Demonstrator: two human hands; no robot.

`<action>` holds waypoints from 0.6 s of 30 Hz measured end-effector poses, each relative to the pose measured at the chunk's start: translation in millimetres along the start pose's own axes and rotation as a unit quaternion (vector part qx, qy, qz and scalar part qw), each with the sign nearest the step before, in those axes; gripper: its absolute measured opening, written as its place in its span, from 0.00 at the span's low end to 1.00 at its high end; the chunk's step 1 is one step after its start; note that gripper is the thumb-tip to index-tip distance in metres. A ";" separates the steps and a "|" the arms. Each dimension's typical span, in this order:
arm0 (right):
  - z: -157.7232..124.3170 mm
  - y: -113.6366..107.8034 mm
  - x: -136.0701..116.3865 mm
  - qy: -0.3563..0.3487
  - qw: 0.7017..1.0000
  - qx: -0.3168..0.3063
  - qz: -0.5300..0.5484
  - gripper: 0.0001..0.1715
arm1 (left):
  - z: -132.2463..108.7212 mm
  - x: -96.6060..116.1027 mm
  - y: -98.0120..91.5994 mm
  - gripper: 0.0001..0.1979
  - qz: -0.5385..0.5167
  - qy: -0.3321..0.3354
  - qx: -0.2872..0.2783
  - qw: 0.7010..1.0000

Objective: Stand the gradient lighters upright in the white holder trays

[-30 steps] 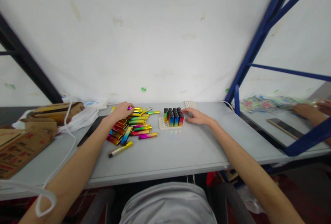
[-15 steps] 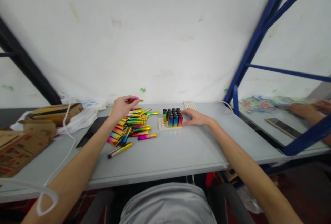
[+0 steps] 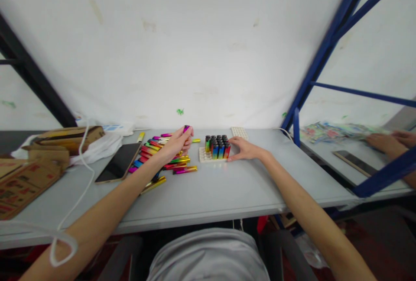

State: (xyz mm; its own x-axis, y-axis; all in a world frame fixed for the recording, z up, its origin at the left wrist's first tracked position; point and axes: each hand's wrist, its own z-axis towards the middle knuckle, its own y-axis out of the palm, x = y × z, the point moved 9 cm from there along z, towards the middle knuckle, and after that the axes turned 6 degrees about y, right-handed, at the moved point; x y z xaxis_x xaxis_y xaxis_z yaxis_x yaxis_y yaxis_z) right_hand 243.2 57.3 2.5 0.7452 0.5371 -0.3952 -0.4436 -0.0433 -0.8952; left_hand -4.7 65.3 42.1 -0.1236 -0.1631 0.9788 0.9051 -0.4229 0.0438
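Observation:
My left hand [image 3: 178, 141] is closed around a magenta lighter [image 3: 186, 128], held upright above a heap of shiny rainbow-coloured lighters [image 3: 162, 155] lying on the grey table [image 3: 227, 185]. Just right of it stands a white grid tray [image 3: 204, 155] with several lighters upright in it, their black caps up. My right hand [image 3: 243, 149] rests against the tray's right side, fingers curled on its edge.
A dark phone [image 3: 118, 162] lies left of the heap. Cardboard boxes [image 3: 29, 172] and a white bag [image 3: 100, 144] fill the left end. A second white tray [image 3: 239, 132] lies behind. Blue shelf struts [image 3: 312, 73] rise on the right; another person's hands [image 3: 388, 140] work at the neighbouring table.
My left hand picked a magenta lighter out of the heap, lifted it and carried it right toward the tray. My right hand stayed at the tray's side.

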 end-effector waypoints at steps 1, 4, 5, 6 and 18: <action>-0.1 -0.2 -0.7 0.000 1.000 -0.001 0.000 0.52 | -0.7 -5.8 4.4 0.23 -0.012 -0.026 -0.009 1.000; -0.3 -0.9 -3.0 -0.001 1.000 -0.007 -0.001 0.50 | -2.5 -18.2 13.3 0.25 -0.050 -0.093 -0.031 0.994; -0.3 -0.9 -3.4 0.000 1.000 -0.009 -0.001 0.50 | -2.6 -18.5 14.5 0.25 -0.061 -0.098 -0.033 0.993; -0.3 -0.9 -3.6 0.002 1.000 -0.011 -0.002 0.50 | -2.4 -17.4 14.7 0.24 -0.069 -0.095 -0.033 0.993; 0.1 -0.4 -0.6 -0.004 1.000 -0.002 0.013 0.48 | -1.8 -24.7 15.7 0.15 -0.055 -0.113 -0.045 0.991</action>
State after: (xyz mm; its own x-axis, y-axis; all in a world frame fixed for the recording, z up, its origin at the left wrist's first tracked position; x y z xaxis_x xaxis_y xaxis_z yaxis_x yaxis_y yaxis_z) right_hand 242.9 57.0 3.0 0.7294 0.5427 -0.4164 -0.4606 -0.0603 -0.8855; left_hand 11.9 61.1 18.3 -0.1164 0.0871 0.9894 0.8502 -0.5063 0.1446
